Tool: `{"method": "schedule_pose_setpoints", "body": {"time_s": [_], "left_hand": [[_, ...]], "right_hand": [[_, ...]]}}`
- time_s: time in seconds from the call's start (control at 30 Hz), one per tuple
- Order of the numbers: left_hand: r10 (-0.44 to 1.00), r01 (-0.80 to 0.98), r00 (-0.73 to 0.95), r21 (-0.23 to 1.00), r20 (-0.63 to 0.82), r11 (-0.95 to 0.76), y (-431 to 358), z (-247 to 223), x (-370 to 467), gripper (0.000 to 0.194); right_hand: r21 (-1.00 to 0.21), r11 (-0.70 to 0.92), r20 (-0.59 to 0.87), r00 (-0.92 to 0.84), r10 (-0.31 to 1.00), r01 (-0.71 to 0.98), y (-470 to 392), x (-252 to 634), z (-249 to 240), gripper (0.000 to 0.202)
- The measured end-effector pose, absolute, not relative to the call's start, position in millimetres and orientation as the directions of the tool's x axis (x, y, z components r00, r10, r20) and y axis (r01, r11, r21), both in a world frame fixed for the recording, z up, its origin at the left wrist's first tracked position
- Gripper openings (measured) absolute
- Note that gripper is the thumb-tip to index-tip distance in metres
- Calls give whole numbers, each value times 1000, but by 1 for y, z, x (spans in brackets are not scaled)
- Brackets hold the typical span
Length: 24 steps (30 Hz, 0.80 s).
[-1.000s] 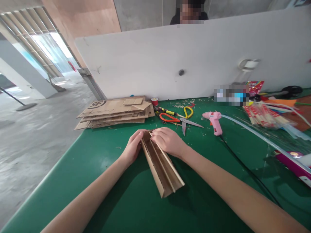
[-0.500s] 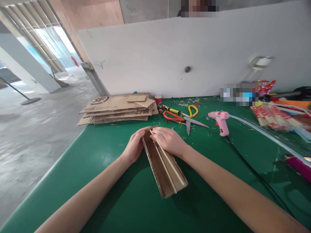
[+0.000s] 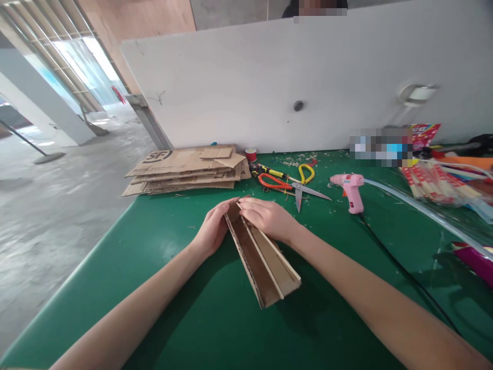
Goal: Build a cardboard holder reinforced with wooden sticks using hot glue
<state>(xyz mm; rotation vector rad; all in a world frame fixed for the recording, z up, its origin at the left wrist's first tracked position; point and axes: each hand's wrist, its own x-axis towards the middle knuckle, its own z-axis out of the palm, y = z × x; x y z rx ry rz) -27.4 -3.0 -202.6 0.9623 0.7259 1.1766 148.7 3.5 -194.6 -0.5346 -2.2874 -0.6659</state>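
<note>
A long, narrow open cardboard box (image 3: 252, 257) lies slanted over the green table, its near end toward me. Around the far left corner my left hand (image 3: 213, 226) is closed, fingers on the outside of the wall. My right hand (image 3: 265, 216) is closed at the far right, its fingertips pinching the far end of a thin wooden stick (image 3: 279, 259) against the box's right wall. A second wooden stick (image 3: 264, 259) runs lengthwise inside the box. The right fingertips partly hide the far ends of both sticks.
Flattened cardboard (image 3: 185, 169) is stacked at the back left. Behind the box lie orange-and-yellow-handled scissors (image 3: 298, 189) and a red spool (image 3: 250, 154). A pink glue gun (image 3: 351, 191) with a black cord is at right, near bagged sticks (image 3: 431, 182). A white panel (image 3: 231, 92) borders the back.
The right-hand stick has shifted outward and now lies along the top edge of the box's right wall. The box's near end has swung slightly right. Both hands keep their hold.
</note>
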Motion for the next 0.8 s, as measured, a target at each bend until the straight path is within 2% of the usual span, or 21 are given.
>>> {"method": "schedule_pose_setpoints", "body": {"time_s": [0.17, 0.27, 0.33, 0.4, 0.5, 0.57, 0.67, 0.8], "left_hand": [[979, -326, 200, 945, 33, 35, -7, -205, -22, 36], [988, -186, 122, 980, 93, -70, -11, -207, -18, 36], [986, -79, 76, 986, 150, -144, -12, -207, -17, 34], [977, 8, 57, 979, 203, -204, -14, -207, -17, 32], [968, 107, 52, 963, 245, -249, -15, -206, -16, 32], [968, 155, 52, 956, 245, -251, -16, -206, -15, 32], [967, 192, 60, 948, 246, -253, -18, -206, -13, 33], [967, 222, 64, 941, 248, -256, -20, -205, -14, 34]], "right_hand": [[313, 742, 620, -720, 313, 593, -1, 157, -188, 23], [237, 769, 522, -746, 414, 593, -5, 161, -182, 21], [81, 810, 479, -736, 479, 580, -8, 163, -179, 20], [-139, 818, 450, -701, 554, 558, -10, 164, -177, 21], [-436, 741, 393, -632, 667, 511, -14, 167, -174, 28], [-573, 657, 335, -592, 733, 490, -15, 168, -171, 29], [-700, 539, 239, -558, 795, 469, -14, 167, -166, 19], [-747, 400, 136, -466, 874, 532, -13, 161, -159, 13]]}}
